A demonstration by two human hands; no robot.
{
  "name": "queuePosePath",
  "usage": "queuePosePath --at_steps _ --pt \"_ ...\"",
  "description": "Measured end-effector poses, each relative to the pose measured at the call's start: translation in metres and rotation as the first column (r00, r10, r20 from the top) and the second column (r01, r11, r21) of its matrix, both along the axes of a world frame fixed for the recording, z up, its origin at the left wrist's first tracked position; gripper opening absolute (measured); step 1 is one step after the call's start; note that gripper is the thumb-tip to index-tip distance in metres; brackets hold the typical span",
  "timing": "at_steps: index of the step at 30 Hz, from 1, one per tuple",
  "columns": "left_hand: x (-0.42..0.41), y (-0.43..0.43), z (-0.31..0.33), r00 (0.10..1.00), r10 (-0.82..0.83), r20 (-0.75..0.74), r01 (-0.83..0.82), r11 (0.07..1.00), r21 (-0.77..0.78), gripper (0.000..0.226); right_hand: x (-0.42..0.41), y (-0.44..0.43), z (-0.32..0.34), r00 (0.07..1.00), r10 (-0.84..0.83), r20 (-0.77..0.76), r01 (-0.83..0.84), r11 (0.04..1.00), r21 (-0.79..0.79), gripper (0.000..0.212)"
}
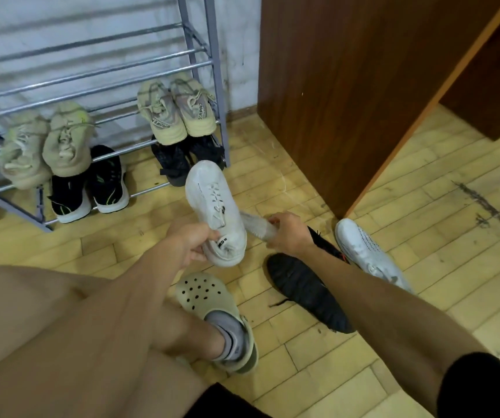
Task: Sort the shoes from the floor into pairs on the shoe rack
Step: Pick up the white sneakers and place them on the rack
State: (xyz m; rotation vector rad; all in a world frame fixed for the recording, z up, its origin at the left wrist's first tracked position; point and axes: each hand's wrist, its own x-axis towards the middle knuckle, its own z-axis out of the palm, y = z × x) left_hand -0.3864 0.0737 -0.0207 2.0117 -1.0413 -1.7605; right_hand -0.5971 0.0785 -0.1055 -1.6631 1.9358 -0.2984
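My left hand (189, 243) grips the heel of a white sneaker (216, 210), held above the floor with its toe toward the grey metal shoe rack (97, 67). My right hand (288, 233) is closed on a greyish insole (256, 226) beside that sneaker. A second white sneaker (369, 254) lies on the floor to the right. A black sneaker (306, 289) lies under my right forearm, and another black shoe (325, 242) shows partly behind it. On the rack stand two beige pairs (179, 111) (46, 146); below them are a black-and-white pair (91, 188) and a black pair (182, 159).
A brown wooden cabinet (348, 86) stands right of the rack, its corner near the white sneaker on the floor. My foot in a beige clog (212, 300) rests on the yellow tiled floor (423, 182). The rack's upper shelves hold nothing.
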Motion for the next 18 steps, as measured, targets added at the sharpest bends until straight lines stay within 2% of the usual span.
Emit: queuePosePath --at_steps 3,4,6,8,9,11,13,16,18 --pt "-0.002 0.0 0.001 1.0 0.026 -0.008 -0.026 1.0 -0.018 0.035 -0.003 0.013 -0.002 0.98 0.041 -0.195 -0.062 0.992 -0.107 0.034" --pt "-0.003 0.0 0.001 1.0 0.019 -0.011 -0.019 1.0 -0.012 0.033 -0.004 0.019 -0.007 0.962 0.077 -0.262 -0.099 0.992 -0.072 0.031" --pt "-0.003 0.002 0.0 1.0 -0.013 -0.007 0.013 1.0 0.015 0.031 -0.006 0.032 -0.022 0.928 0.196 -0.316 -0.171 0.979 0.106 0.037" --pt "-0.002 0.003 -0.003 1.0 -0.027 0.0 0.027 0.999 0.039 0.031 -0.011 0.043 -0.035 0.928 0.27 -0.256 -0.197 0.941 0.276 0.043" --pt "0.0 0.003 -0.005 1.0 -0.031 0.005 0.031 0.998 0.047 0.031 -0.014 0.047 -0.038 0.933 0.271 -0.236 -0.192 0.932 0.308 0.041" --pt "0.003 0.001 -0.01 0.999 -0.028 0.026 0.027 0.998 0.052 0.031 -0.02 0.045 -0.039 0.945 0.23 -0.232 -0.153 0.939 0.307 0.03" --pt "0.007 -0.002 -0.016 0.999 -0.001 0.054 -0.001 0.999 0.037 0.034 -0.028 0.035 -0.036 0.965 0.118 -0.234 -0.047 0.956 0.29 0.018" --pt "0.011 -0.008 -0.023 0.997 0.029 0.072 -0.031 0.999 0.033 0.037 -0.04 0.015 -0.029 0.985 -0.062 -0.162 0.11 0.944 0.31 0.027" --pt "0.012 -0.012 -0.029 0.996 0.02 0.086 -0.024 0.999 0.042 0.035 -0.044 0.008 -0.028 0.973 -0.226 -0.051 0.227 0.892 0.392 0.04"
